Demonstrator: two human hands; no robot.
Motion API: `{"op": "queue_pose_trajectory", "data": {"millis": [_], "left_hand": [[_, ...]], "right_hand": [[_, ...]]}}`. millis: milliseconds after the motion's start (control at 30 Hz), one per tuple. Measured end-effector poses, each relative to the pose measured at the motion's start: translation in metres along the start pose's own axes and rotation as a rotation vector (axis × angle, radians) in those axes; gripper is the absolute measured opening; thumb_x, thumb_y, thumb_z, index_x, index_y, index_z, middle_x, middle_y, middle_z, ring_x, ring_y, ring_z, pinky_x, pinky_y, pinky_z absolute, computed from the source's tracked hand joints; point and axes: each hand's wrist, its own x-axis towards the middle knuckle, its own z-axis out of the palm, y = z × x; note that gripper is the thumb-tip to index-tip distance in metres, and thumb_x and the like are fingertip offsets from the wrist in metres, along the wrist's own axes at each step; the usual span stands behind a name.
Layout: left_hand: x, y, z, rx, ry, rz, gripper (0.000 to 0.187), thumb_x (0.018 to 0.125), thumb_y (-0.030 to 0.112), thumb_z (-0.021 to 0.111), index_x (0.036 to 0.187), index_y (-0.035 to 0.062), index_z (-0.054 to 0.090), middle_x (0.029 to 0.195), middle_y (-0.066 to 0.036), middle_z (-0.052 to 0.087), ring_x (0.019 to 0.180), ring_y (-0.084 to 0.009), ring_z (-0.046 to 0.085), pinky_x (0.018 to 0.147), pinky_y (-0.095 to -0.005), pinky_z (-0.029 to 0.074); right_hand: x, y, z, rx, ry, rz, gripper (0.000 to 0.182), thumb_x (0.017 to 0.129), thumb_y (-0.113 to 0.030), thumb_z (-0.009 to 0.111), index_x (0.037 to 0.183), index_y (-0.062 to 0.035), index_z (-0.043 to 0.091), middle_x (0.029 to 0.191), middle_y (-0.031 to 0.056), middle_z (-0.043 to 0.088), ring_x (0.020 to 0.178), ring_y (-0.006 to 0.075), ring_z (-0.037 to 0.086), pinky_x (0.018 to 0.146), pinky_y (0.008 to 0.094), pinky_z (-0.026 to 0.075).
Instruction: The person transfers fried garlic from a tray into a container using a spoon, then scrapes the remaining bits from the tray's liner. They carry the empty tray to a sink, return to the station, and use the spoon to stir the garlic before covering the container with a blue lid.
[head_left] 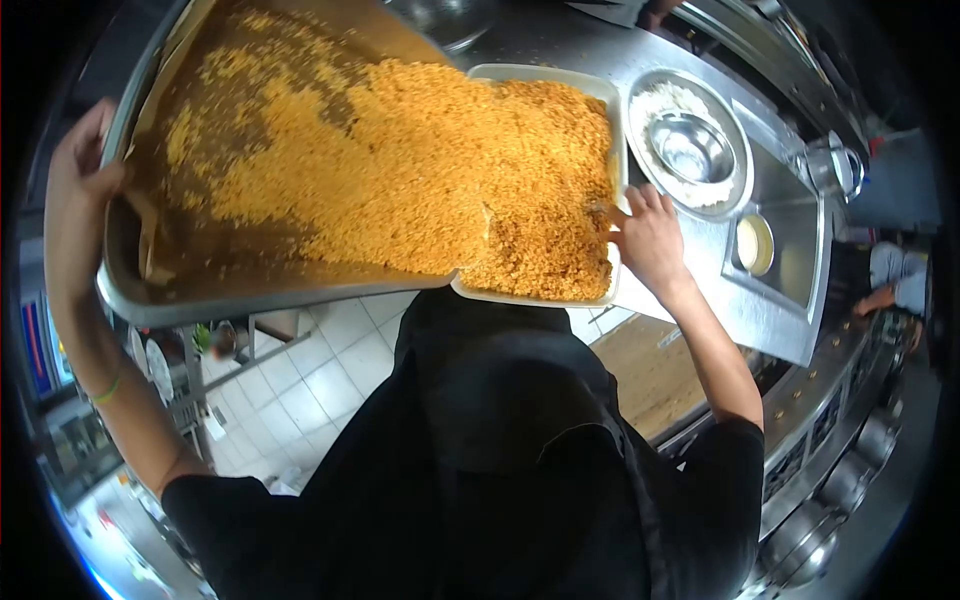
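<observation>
Orange crumbs spread from your tilted baking tray into the tub

You have your left hand [88,170] closed on the far left side of the metal baking tray [250,308], with the thumb over its rim. The tray is lined with brown paper [150,230] and slopes down to your right. Its lower end lies over the left part of the white tub [530,72], so this part is hidden from you. The orange crumbs [420,160] cover much of the tray and fill the tub. Your right hand [650,240] is at the tub's right rim, its fingers half bent; I cannot tell whether it grips the rim.

Just beside the tub, on the steel counter [740,325], stands a wide steel basin [739,120] with white pieces; a smaller steel bowl [690,147] sits on them and covers the middle. Farther right, the sink [797,275] contains a round container [767,240], and a metal pitcher [832,168] is near the sink's corner. A co-worker [895,265] is well apart, at the right.
</observation>
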Motion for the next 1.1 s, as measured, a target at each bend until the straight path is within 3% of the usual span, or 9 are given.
{"op": "queue_pose_trajectory", "data": {"millis": [67, 167, 233, 267, 333, 433, 533, 933, 1100], "left_hand": [[-0.002, -0.004, -0.002, 0.023, 0.017, -0.06, 0.017, 0.066, 0.008, 0.045, 0.082, 0.0032, 0.047, 0.078, 0.0, 0.043, 0.077, -0.0092, 0.043, 0.074, -0.0208, 0.035], [-0.01, 0.0, 0.015, -0.085, 0.332, -0.077, 0.028, 0.073, 0.011, 0.049, 0.098, 0.0014, 0.054, 0.095, -0.004, 0.052, 0.089, -0.011, 0.048, 0.081, -0.0226, 0.036], [-0.008, 0.003, -0.001, -0.046, 0.174, -0.066, 0.024, 0.069, 0.001, 0.052, 0.091, 0.0028, 0.06, 0.086, -0.01, 0.058, 0.071, -0.015, 0.05, 0.067, -0.0221, 0.04], [-0.005, 0.004, -0.009, 0.012, 0.048, -0.047, 0.026, 0.064, -0.009, 0.055, 0.083, 0.0043, 0.066, 0.077, -0.016, 0.064, 0.052, -0.019, 0.052, 0.053, -0.0217, 0.044], [-0.003, 0.012, 0.0, -0.06, 0.063, -0.001, 0.024, 0.06, -0.012, 0.051, 0.077, -0.0002, 0.062, 0.073, -0.008, 0.062, 0.054, -0.0114, 0.048, 0.051, -0.0221, 0.038], [-0.002, 0.004, -0.005, -0.065, 0.066, 0.04, 0.023, 0.059, -0.012, 0.05, 0.076, -0.001, 0.06, 0.071, -0.006, 0.061, 0.054, -0.0097, 0.046, 0.05, -0.0231, 0.036], [-0.009, 0.015, -0.003, 0.138, 0.083, -0.056, 0.022, 0.059, -0.011, 0.052, 0.077, -0.0021, 0.061, 0.069, -0.005, 0.06, 0.054, -0.0099, 0.046, 0.051, -0.0235, 0.036], [-0.011, 0.028, 0.001, 0.085, 0.088, -0.075, 0.02, 0.06, -0.008, 0.054, 0.077, -0.0025, 0.063, 0.069, -0.007, 0.061, 0.057, -0.0118, 0.049, 0.054, -0.0231, 0.038], [-0.006, 0.013, -0.001, 0.02, 0.071, -0.02, 0.02, 0.06, -0.012, 0.052, 0.076, -0.0046, 0.06, 0.073, -0.007, 0.061, 0.061, -0.0121, 0.05, 0.058, -0.0223, 0.039]], "right_hand": [[-0.002, -0.034, -0.037, 0.485, 0.174, -0.097, 0.037, 0.072, -0.028, 0.069, 0.103, -0.0073, 0.066, 0.099, 0.0142, 0.061, 0.095, 0.0297, 0.054, 0.083, 0.0391, 0.044], [-0.005, -0.094, -0.12, 2.173, -0.332, -0.492, 0.028, 0.087, -0.017, 0.059, 0.109, 0.0003, 0.062, 0.102, 0.0185, 0.063, 0.095, 0.0285, 0.06, 0.084, 0.0372, 0.047], [0.005, -0.135, -0.142, 2.485, -0.233, -0.868, 0.038, 0.09, -0.029, 0.056, 0.112, 0.002, 0.059, 0.105, 0.0153, 0.063, 0.097, 0.0197, 0.06, 0.083, 0.0316, 0.049], [0.003, -0.137, -0.157, 2.352, -0.535, -0.72, 0.048, 0.089, -0.04, 0.054, 0.111, 0.003, 0.058, 0.105, 0.0163, 0.062, 0.098, 0.0194, 0.059, 0.083, 0.0339, 0.048], [0.014, -0.169, -0.174, 2.594, -0.709, -0.824, 0.056, 0.084, -0.047, 0.057, 0.105, 0.0042, 0.059, 0.102, 0.0179, 0.062, 0.098, 0.021, 0.058, 0.084, 0.0362, 0.047], [0.02, -0.204, -0.185, 2.612, -0.629, -1.256, 0.05, 0.079, -0.042, 0.062, 0.098, 0.0041, 0.06, 0.096, 0.0194, 0.062, 0.096, 0.0256, 0.059, 0.081, 0.0365, 0.047], [0.015, -0.219, -0.188, 2.604, -0.523, -1.307, 0.048, 0.078, -0.04, 0.063, 0.097, 0.0038, 0.06, 0.095, 0.0195, 0.062, 0.095, 0.0265, 0.059, 0.081, 0.0367, 0.047], [0.003, -0.257, -0.196, 2.246, 0.098, -1.033, 0.039, 0.075, -0.03, 0.066, 0.095, 0.0026, 0.061, 0.091, 0.02, 0.061, 0.091, 0.0301, 0.06, 0.079, 0.0373, 0.048], [0.001, -0.237, -0.171, 1.906, -0.209, -0.92, 0.031, 0.071, -0.016, 0.068, 0.097, -0.0008, 0.062, 0.09, 0.0198, 0.061, 0.09, 0.0341, 0.059, 0.079, 0.0388, 0.048]]}}
